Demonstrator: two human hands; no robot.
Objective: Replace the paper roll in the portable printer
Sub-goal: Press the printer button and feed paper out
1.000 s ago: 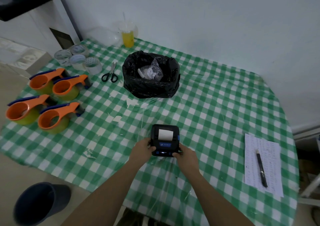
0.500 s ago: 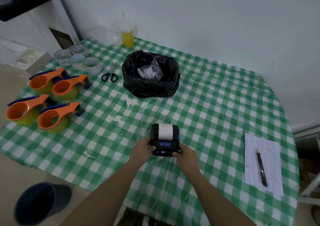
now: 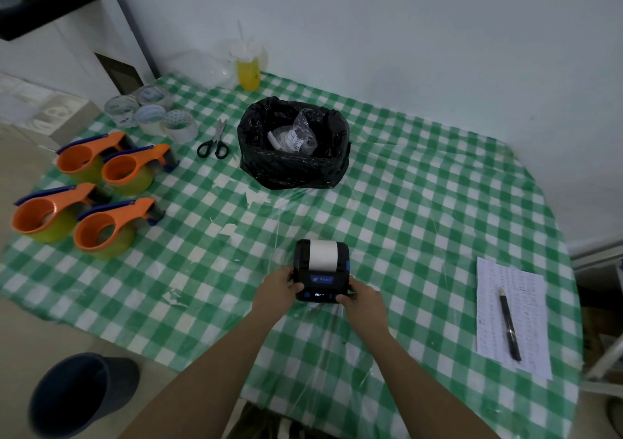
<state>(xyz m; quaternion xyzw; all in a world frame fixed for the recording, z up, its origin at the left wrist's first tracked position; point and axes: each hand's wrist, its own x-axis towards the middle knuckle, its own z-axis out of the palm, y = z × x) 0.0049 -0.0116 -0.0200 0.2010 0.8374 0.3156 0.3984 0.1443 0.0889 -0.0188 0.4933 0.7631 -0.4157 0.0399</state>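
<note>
A small black portable printer (image 3: 320,285) with blue buttons sits on the green-checked tablecloth near the front middle. A strip of white paper (image 3: 322,254) lies over its top, reaching the far edge. My left hand (image 3: 275,290) grips the printer's left side and my right hand (image 3: 362,298) grips its right side, thumbs on the front panel. A black-lined bin (image 3: 293,162) beyond the printer holds a clear plastic wrapper with pale scraps.
Several orange tape dispensers (image 3: 101,223) and tape rolls (image 3: 151,115) stand at the left, with scissors (image 3: 214,143) next to them. A yellow drink cup (image 3: 248,67) is at the back. A printed sheet (image 3: 512,314) with a pen (image 3: 509,325) lies at the right. A dark bucket (image 3: 77,394) stands on the floor.
The white paper strip has grown longer, feeding out over the printer's top towards the far edge. Both hands stay on the printer's sides.
</note>
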